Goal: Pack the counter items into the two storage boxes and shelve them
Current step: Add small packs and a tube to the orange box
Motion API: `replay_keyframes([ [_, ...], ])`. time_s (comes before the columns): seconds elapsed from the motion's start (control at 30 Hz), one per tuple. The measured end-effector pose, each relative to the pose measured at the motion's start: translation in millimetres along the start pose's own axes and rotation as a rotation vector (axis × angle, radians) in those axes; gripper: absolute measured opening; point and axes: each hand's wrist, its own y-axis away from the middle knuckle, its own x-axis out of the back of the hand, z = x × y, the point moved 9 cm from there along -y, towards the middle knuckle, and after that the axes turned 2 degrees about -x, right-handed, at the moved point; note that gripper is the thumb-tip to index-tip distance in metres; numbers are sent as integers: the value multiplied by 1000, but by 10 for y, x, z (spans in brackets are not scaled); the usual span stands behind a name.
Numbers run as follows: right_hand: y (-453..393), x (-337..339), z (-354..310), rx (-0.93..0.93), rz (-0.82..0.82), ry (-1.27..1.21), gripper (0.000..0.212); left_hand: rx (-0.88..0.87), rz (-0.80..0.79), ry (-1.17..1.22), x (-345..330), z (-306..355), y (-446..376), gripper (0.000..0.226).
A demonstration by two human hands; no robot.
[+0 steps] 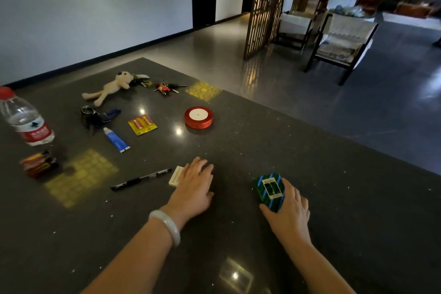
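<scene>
dark speckled desk (262,150), person leaning over it, both forearms in view. left hand (194,182) lies flat, fingers straight, on a small cream box (176,175) near the front of the desk; pale bangle (165,224) on that wrist. right hand (290,207) holds a green and blue striped box (269,190), thumb and fingers curled round its lower edges, box tipped up off the surface.

landmark: red ribbon spool (198,117), mid-desk. places taken from it:
- cream box and striped box both nearer the person than the spool, cream one almost straight in front of it, striped one off to the right.
- black pen (140,178) nearer and left, just beside the cream box.
- yellow battery card (142,124) just left of the spool; blue tube (116,139) left again.
- dark tape dispenser (95,116) further left.
- plush rabbit keyring (109,89) and a second bunch of keys (168,87) beyond the spool.
- water bottle (25,119), red cap, far left; small pile of sachets (38,163) nearer than the bottle.

no storage boxes in sight.
</scene>
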Motion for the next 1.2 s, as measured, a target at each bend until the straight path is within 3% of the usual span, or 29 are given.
replay_keyframes([
  [0.13, 142, 1, -85, 9, -21, -31, 97, 99, -218, 73, 27, -310, 108, 80],
  [0.27, 238, 106, -85, 5, -9, -43, 98, 129, -304, 70, 36, -368, 180, 85],
  [0.5, 366, 390, 39, -6, 34, -83, 99, -40, -187, -335, 256, -260, 108, 65],
  [0.6, 441, 505, 120, -17, 61, -109, 99, -44, -141, -302, 336, -47, 126, 56],
  [0.87, 694, 1013, 368, -18, 160, -171, 99, -23, -88, 151, 300, 1227, 380, 60],
  [1.2, 1420, 2546, 1658, -144, 446, -96, 98, -222, -19, 236, 117, 3375, 834, 66],
])
